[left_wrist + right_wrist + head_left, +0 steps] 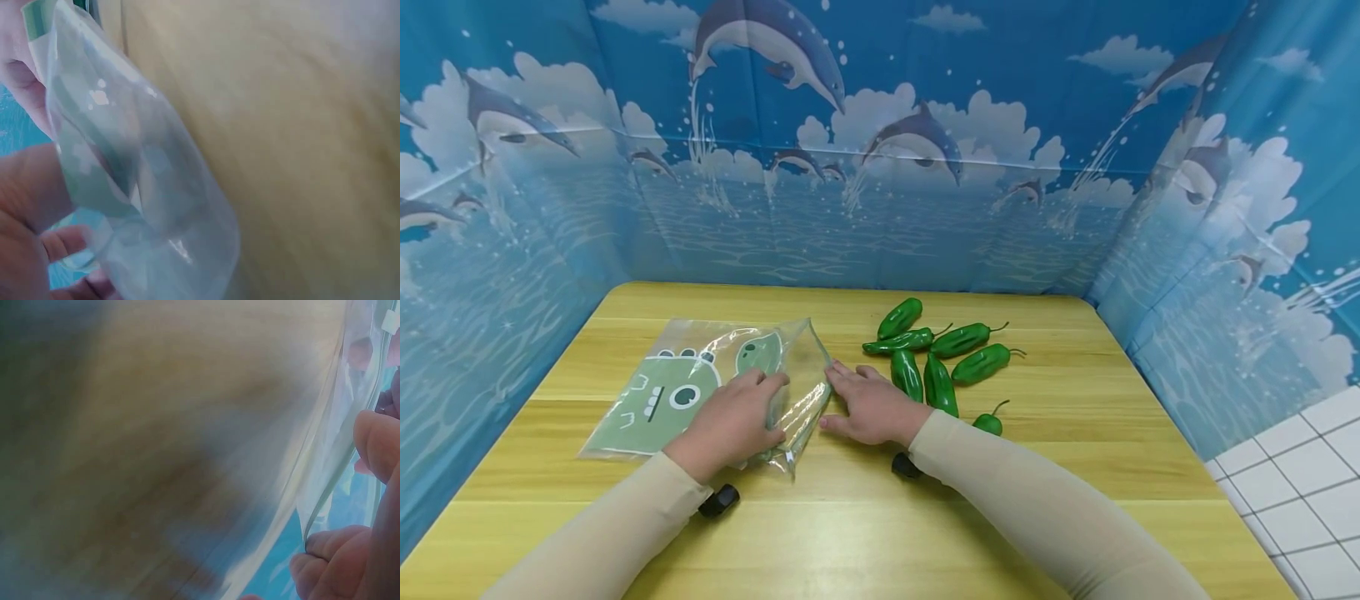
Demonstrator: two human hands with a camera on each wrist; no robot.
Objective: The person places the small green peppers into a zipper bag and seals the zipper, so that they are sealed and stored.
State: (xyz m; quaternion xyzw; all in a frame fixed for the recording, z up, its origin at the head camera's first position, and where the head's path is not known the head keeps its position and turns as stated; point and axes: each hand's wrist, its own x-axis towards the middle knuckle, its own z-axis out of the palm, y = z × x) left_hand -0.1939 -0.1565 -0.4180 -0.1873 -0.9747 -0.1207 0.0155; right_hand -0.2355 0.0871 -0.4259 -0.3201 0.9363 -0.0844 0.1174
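Note:
A clear plastic bag [647, 417] with a green cartoon print lies at the table's left, its mouth raised and parted toward the right. My left hand [730, 425] grips the bag near its mouth with bent fingers; in the left wrist view this hand [31, 200] is partly behind the plastic [169, 187]. On the opposite side, my right hand [872, 404] holds the rim at its fingertips. The right wrist view shows bent fingers [337, 556] pinching the green-edged rim, with a white slider [391, 321] higher up.
Several green peppers [940, 385] lie just right of and behind my right hand, one apart nearer the forearm. The wooden table [790, 542] is enclosed by a blue dolphin-print curtain [880, 225]. White tiles [1292, 517] show at the lower right.

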